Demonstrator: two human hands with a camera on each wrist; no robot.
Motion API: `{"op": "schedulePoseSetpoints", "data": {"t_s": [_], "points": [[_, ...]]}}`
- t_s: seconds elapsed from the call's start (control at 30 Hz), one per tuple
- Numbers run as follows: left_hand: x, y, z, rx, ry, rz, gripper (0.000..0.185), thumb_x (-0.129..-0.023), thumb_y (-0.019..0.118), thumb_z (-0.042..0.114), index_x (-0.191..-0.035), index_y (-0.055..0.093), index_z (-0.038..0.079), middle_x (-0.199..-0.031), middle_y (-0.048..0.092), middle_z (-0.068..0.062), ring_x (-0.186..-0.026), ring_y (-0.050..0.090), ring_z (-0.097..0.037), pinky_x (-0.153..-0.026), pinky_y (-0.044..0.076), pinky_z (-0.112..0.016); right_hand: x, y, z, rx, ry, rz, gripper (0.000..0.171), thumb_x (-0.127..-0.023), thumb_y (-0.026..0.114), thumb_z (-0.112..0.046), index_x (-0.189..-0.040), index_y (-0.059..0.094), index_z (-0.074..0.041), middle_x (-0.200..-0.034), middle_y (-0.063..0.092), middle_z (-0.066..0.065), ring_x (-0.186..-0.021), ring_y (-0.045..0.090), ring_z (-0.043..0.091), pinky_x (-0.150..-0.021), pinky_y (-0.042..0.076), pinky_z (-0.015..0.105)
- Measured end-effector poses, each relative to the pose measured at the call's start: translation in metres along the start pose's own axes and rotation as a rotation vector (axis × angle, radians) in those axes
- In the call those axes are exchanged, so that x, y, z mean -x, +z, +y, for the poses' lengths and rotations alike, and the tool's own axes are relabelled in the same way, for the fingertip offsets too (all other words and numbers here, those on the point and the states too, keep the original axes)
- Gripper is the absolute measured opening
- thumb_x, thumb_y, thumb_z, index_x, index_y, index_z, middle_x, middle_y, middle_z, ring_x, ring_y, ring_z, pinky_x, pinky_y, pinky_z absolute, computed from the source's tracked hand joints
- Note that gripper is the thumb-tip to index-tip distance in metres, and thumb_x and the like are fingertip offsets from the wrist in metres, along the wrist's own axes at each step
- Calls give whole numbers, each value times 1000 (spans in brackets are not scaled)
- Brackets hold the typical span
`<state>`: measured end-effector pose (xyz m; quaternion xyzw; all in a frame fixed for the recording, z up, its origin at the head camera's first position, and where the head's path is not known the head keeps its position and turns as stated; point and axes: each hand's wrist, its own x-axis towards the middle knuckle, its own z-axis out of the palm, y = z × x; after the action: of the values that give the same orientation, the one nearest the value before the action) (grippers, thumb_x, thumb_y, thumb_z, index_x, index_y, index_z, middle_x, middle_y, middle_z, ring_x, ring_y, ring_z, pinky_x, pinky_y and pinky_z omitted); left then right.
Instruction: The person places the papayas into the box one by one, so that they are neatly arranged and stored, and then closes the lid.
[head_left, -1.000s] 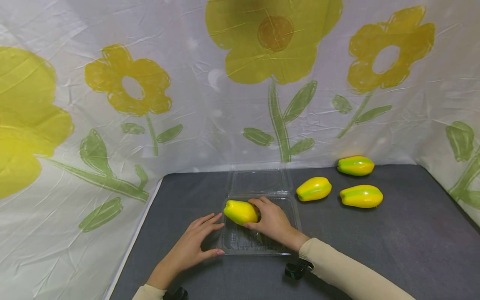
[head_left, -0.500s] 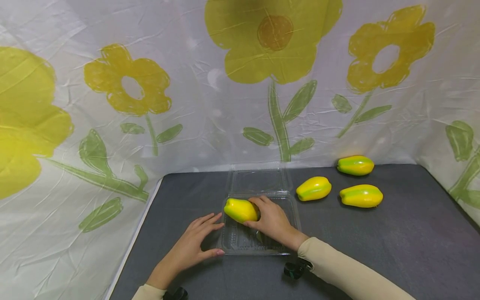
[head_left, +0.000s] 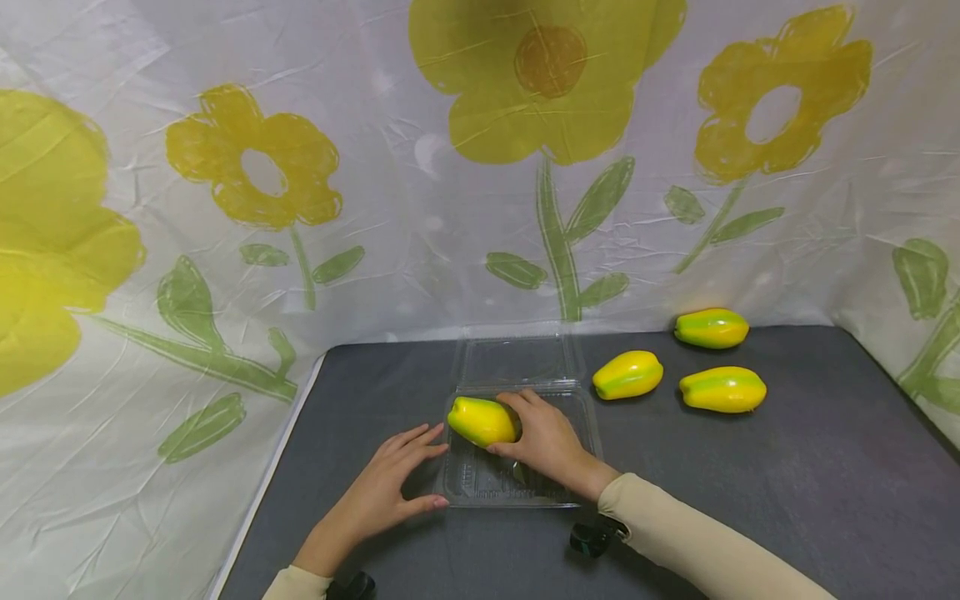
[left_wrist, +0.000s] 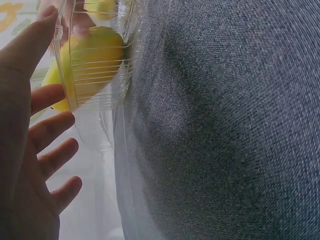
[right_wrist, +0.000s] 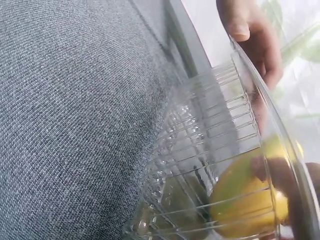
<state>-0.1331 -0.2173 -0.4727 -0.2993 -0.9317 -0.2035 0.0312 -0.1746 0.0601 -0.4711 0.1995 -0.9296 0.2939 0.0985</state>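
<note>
While your right hand [head_left: 546, 440] grips a yellow-green papaya [head_left: 478, 419] in the clear plastic clamshell [head_left: 487, 492], your left hand [head_left: 390, 483] sits wide, fingers spread, at its left edge.

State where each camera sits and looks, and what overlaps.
Head: worn on the head, facing forward and down at the clear container; left hand, right hand and sleeves show.
Left wrist: on that wrist, facing the container across the tabletop; left hand near, right hand beyond.
Right wrist: on that wrist, facing the container's ribbed side; parts of both hands show.
Shared: both wrist views show the held yellow fruit through the container.
</note>
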Motion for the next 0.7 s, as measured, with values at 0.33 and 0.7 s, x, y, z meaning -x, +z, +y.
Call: {"op": "schedulePoseSetpoints", "data": {"t_s": [0.33, 0.7], "points": [[-1, 0, 0, -2, -9, -1, 77, -79, 66, 67, -141, 56, 23, -160, 39, 3, -146, 38, -34, -113, 34, -63, 0, -5, 0, 5, 12, -9, 74, -71, 87, -46, -132, 61, -13, -118, 66, 7, -92, 68, 23, -80, 58, 43], [0, 0, 1, 5, -6, -1, 77, -80, 65, 67, -142, 56, 22, -160, 39, 3, -147, 38, -34, -113, 34, -64, -1, -19, 3, 13, 30, -35, 77, -70, 86, -51, -134, 61, -15, -124, 66, 9, -95, 68, 25, -76, 58, 41]]}}
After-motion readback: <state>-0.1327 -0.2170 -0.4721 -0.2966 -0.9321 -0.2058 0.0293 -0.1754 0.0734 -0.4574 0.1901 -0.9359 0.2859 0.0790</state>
